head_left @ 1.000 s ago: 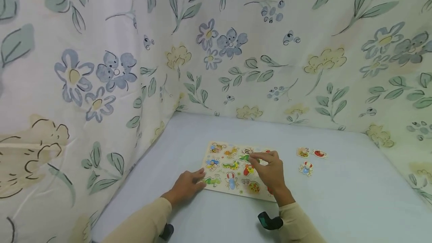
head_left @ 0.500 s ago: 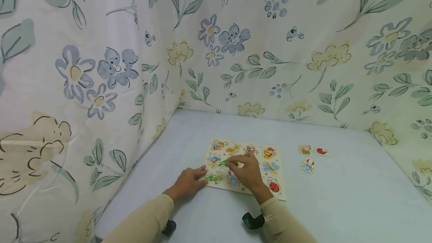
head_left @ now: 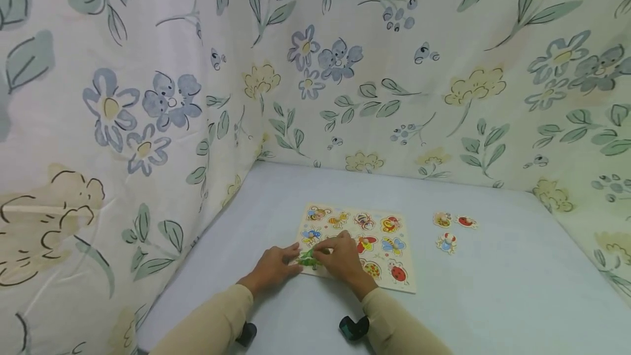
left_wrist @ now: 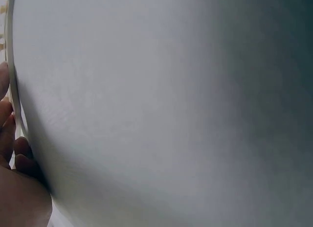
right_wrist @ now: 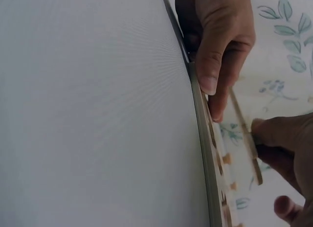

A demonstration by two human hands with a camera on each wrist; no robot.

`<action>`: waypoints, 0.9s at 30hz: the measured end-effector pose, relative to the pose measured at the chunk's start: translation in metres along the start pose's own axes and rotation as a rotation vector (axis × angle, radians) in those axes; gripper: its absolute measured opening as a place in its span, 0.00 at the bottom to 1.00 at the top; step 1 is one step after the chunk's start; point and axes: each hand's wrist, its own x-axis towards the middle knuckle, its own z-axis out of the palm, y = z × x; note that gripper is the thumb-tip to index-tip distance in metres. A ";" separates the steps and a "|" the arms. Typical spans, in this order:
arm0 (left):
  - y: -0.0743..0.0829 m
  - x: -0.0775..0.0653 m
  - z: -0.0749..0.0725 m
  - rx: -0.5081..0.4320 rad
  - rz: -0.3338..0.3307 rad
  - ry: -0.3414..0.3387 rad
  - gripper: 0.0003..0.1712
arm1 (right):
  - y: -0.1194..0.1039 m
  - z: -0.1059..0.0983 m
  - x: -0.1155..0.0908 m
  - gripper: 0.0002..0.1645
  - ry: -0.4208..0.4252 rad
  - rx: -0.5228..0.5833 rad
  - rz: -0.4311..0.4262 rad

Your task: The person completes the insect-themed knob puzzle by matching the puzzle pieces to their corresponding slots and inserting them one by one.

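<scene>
A flat insect puzzle board point(head_left: 406, 284) lies on the table in the head view. My left hand point(head_left: 270, 268) holds its near left corner, thumb and fingers touching the edge. With thumb and fingertips, my right hand point(head_left: 343, 263) pinches a green insect puzzle piece point(head_left: 309, 256) over that corner, just right of the left hand. The right wrist view shows the thin puzzle piece point(right_wrist: 247, 134) edge-on, tilted and apart from the board's surface. The right hand hides part of the board's middle and lower rows. Only some left fingers point(left_wrist: 7, 134) show in the left wrist view.
Three loose puzzle pieces lie right of the board: a spotted insect point(head_left: 442, 219), a red ladybird point(head_left: 466, 222) and a blue beetle point(head_left: 446, 243). The white table point(head_left: 493, 300) meets floral cloth point(head_left: 370, 125) at the back and sides. Dark wrist devices point(head_left: 354, 327) sit under the sleeves.
My right hand has carried the green piece left and nearer, from the board's upper middle to its near left corner. The left hand stays at the corner.
</scene>
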 end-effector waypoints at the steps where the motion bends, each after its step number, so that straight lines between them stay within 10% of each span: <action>1: 0.000 0.000 0.000 -0.001 0.002 0.002 0.28 | 0.000 0.001 0.000 0.03 -0.014 -0.016 0.011; 27: -0.003 0.002 0.000 -0.029 -0.031 -0.022 0.29 | -0.006 0.016 0.001 0.03 -0.087 -0.231 -0.052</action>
